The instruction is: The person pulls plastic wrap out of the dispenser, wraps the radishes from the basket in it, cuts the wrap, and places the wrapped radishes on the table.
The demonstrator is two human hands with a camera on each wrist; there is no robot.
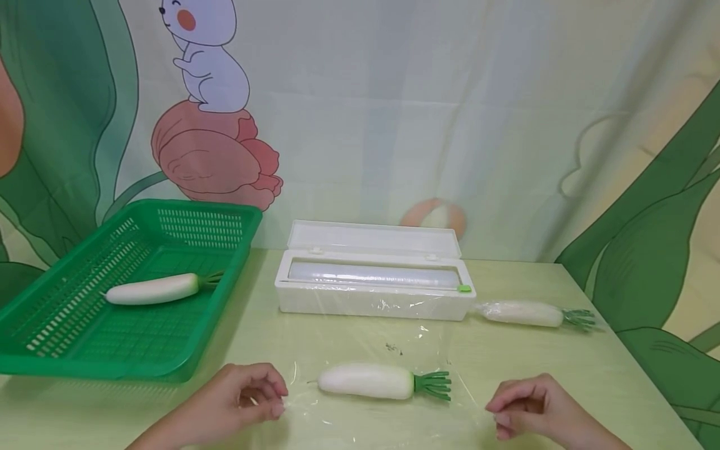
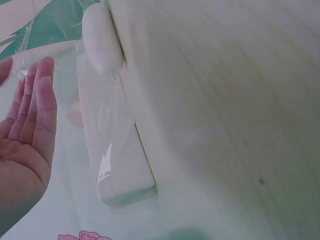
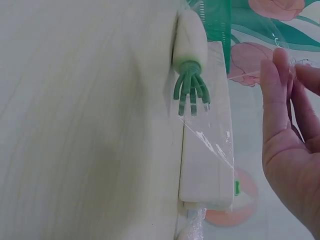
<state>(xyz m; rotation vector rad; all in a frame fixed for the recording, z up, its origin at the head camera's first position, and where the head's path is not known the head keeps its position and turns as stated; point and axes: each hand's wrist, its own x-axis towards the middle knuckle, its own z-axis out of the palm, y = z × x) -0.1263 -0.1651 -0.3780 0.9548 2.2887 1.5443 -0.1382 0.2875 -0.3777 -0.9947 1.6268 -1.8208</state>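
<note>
A sheet of clear cling film (image 1: 422, 331) stretches toward me from a white dispenser box (image 1: 371, 303). My left hand (image 1: 247, 397) pinches the film's near left corner between thumb and fingers. At the near right corner, my right hand (image 1: 531, 406) pinches the film the same way. Between the hands lies a white radish (image 1: 365, 382) with a green stalk end pointing right; the film overlaps it in the head view. In the right wrist view the film shows as shiny creases beside the radish's green stalks (image 3: 191, 90).
The dispenser's lid (image 1: 374, 239) stands open behind the film roll (image 1: 374, 275), with a green slider (image 1: 464, 289) at the right end. Right of it lies a film-wrapped radish (image 1: 523, 314). A green basket (image 1: 216, 312) on the left holds another radish (image 1: 152, 291). A printed curtain (image 1: 360, 125) hangs behind.
</note>
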